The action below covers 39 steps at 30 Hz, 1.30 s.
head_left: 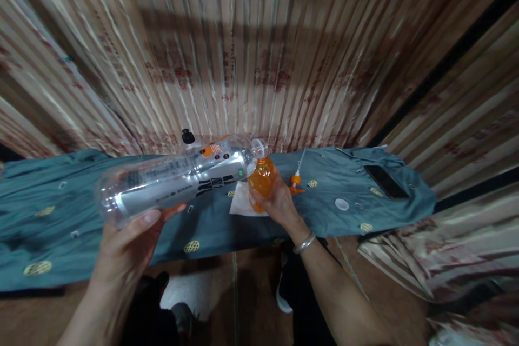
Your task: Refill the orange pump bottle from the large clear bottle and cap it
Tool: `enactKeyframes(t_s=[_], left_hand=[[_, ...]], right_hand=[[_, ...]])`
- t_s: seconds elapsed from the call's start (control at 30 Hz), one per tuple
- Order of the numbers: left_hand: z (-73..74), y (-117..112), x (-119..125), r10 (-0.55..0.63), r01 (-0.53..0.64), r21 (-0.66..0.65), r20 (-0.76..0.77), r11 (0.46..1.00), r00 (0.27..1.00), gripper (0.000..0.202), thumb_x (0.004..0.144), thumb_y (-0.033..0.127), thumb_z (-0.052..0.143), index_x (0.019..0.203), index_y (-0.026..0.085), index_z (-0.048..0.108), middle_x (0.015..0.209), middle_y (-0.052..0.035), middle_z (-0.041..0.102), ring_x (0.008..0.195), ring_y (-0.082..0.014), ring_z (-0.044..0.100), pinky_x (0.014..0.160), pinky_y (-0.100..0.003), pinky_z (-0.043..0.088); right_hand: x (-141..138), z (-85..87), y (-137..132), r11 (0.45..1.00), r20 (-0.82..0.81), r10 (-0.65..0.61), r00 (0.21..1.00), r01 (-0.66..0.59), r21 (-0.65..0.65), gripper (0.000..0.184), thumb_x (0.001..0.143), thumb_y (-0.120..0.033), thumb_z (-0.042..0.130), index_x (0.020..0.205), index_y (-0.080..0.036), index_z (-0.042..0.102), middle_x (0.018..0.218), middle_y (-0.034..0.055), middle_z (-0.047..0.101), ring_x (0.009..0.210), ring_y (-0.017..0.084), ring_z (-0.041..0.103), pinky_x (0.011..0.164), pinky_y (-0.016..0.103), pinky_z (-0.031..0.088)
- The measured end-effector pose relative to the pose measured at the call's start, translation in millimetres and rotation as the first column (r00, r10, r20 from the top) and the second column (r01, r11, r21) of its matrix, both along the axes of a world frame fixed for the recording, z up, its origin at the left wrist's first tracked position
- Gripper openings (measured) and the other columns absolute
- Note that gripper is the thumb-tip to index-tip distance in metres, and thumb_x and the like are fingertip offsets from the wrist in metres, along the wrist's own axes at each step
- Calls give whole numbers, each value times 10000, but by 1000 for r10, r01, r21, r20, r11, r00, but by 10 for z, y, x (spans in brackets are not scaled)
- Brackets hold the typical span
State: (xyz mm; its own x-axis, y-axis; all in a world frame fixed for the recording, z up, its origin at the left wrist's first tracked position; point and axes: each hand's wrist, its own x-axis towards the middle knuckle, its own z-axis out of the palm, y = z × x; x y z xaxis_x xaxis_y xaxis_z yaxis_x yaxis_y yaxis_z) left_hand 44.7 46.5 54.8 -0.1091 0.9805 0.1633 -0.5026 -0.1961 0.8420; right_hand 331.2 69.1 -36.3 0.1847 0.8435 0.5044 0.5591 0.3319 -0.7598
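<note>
Within right hand [280,201], orange bottle [261,175]

Large bottle [178,179] left of small bottle [260,177]; on cloth [324,219] rightward: pump [295,179], then phone [386,181].

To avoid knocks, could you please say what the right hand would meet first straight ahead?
Beyond its orange bottle, the right hand likely meets the large clear bottle; depth is unclear.

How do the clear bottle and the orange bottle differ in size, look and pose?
The clear bottle is much longer than the orange bottle. The clear bottle shows printed lettering; none can be made out on the orange bottle. The clear bottle is tipped nearly sideways, the orange bottle roughly upright. Both are held: left hand, right hand.
</note>
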Motion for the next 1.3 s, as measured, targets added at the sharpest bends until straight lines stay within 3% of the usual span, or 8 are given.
enactKeyframes(t_s=[0.13,0.27,0.43,0.63,0.93,1.13,1.3], left_hand=[[99,-17,116,95,-95,-18,-19,995,995,1101,369,235,1111,1369,458,705,1127,54,853,868,-222,829,674,-353,751],[143,-18,156,115,-116,-37,-38,993,993,999,345,270,1110,1269,417,759,1180,34,842,895,-233,833,670,-333,744],[76,-14,55,58,-60,-19,-79,998,995,856,446,285,1100,1228,385,767,1253,10,826,1022,-265,835,735,-331,745],[-14,22,-34,-10,16,50,-115,999,993,810,596,239,1044,1317,441,732,1226,12,831,1081,-268,827,785,-345,745],[29,-3,10,28,-15,105,-122,994,992,840,606,240,1036,1358,418,707,1349,-12,799,971,-239,831,779,-366,748],[22,14,-1,3,13,125,-128,992,992,876,635,219,1022,1405,420,655,1391,-23,784,1014,-251,827,780,-373,747],[28,2,-1,-3,16,113,-113,993,994,770,633,186,1006,1324,347,708,1404,-40,775,1051,-270,823,797,-377,750]], right_hand=[[-4,1,3,1000,5,7,1000,-7,14,816,860,-365,798,1587,-170,485,1441,174,746,1324,365,738,1157,531,607],[-3,-11,6,1000,16,-3,1000,3,2,841,850,-347,815,1600,-187,471,1447,164,745,1319,365,741,1144,528,616],[10,-13,8,999,20,15,1000,-16,28,820,862,-360,809,1590,-175,480,1445,173,741,1324,356,736,1150,515,612],[8,-4,6,1000,23,5,1000,-5,16,817,856,-347,814,1585,-181,485,1415,166,754,1298,355,744,1143,524,613],[0,-2,8,1000,-9,8,1000,-8,-16,812,843,-348,816,1568,-178,491,1398,158,762,1296,349,749,1145,519,612],[7,15,2,1000,1,20,1000,-20,-2,816,854,-347,799,1578,-152,478,1438,190,742,1332,364,730,1167,540,590],[2,48,-14,1000,6,21,1000,-21,-7,808,854,-331,800,1577,-165,480,1450,185,737,1338,359,729,1166,534,594]])
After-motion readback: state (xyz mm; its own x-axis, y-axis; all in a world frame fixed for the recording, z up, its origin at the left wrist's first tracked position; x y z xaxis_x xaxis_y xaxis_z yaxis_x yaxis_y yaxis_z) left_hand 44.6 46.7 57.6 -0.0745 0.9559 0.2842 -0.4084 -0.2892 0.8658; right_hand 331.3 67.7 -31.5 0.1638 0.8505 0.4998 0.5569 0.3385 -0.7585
